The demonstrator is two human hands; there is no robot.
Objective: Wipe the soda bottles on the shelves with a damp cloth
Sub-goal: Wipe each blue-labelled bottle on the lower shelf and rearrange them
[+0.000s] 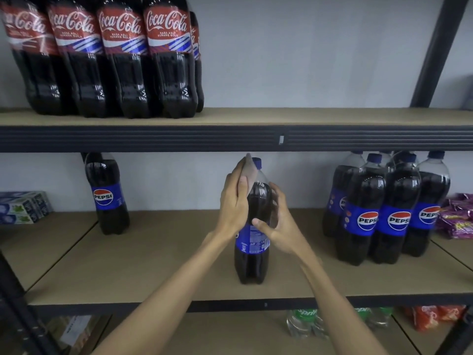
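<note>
A tall Pepsi bottle with a blue cap stands upright at the middle of the lower shelf. My left hand presses a small grey cloth against the bottle's upper left shoulder, just under the cap. My right hand grips the bottle's right side above the blue label, thumb across the front. A lone Pepsi bottle stands to the left. Several Pepsi bottles cluster on the right. Several Coca-Cola bottles line the upper shelf at left.
Boxed goods lie at the far left of the lower shelf, purple snack packs at the far right. Green-labelled bottles and orange packs sit on the shelf beneath. A dark upright post slants at upper right.
</note>
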